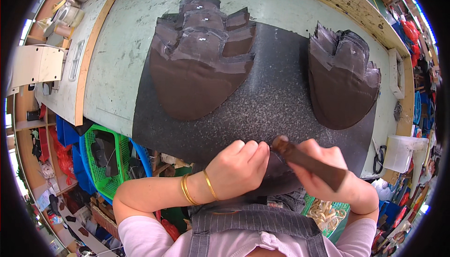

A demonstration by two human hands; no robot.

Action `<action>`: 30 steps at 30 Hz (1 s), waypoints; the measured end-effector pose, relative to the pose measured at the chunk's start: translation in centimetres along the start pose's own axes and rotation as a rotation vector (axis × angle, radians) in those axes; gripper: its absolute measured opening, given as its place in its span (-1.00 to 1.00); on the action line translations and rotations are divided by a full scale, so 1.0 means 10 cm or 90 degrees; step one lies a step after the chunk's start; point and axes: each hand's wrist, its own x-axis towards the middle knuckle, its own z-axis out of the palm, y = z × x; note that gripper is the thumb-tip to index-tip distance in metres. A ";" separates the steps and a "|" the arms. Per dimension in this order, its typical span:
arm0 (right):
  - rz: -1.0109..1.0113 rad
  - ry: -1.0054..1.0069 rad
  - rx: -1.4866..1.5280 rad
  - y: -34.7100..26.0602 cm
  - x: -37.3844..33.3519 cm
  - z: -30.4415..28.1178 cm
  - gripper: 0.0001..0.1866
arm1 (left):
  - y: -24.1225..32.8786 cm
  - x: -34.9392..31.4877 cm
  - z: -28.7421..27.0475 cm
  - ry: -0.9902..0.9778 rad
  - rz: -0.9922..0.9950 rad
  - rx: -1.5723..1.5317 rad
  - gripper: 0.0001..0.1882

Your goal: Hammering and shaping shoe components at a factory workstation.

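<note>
My right hand (323, 165) is closed around an elongated dark brown piece (311, 162), which slants from near my left fingers down toward my right wrist. Whether it is leather or a tool handle I cannot tell. Close beside it, my left hand (239, 168) has its fingers curled; anything inside them is hidden. Both hands are over the near edge of a speckled black mat (220, 132). Beyond them, a fanned stack of brown rounded cut pieces (199, 88) lies to the left. A second, narrower stack of similar pieces (344, 95) lies to the right.
The pale green worktable (115, 69) has a wooden strip (96, 50) along its left side. Black-handled scissors (379, 159) and a translucent box (401, 154) are at the right edge. A green basket (96, 163) stands low left, and a green tray with pale bands (328, 215) low right.
</note>
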 end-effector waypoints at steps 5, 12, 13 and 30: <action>0.088 0.003 0.043 -0.04 0.07 0.07 -0.85 | -0.18 -0.11 -0.02 0.041 -0.095 -0.147 -0.76; 0.003 -0.005 0.032 -0.01 0.09 0.06 -0.64 | -0.02 -0.12 -0.01 0.032 -0.077 -0.036 -0.77; 0.022 0.012 0.033 -0.02 0.07 0.05 -0.65 | 0.02 -0.13 0.01 0.051 -0.077 -0.011 -0.76; -0.036 -0.063 0.008 -0.13 0.17 0.19 -0.52 | 0.11 -0.42 0.05 0.119 -0.182 -0.068 -0.75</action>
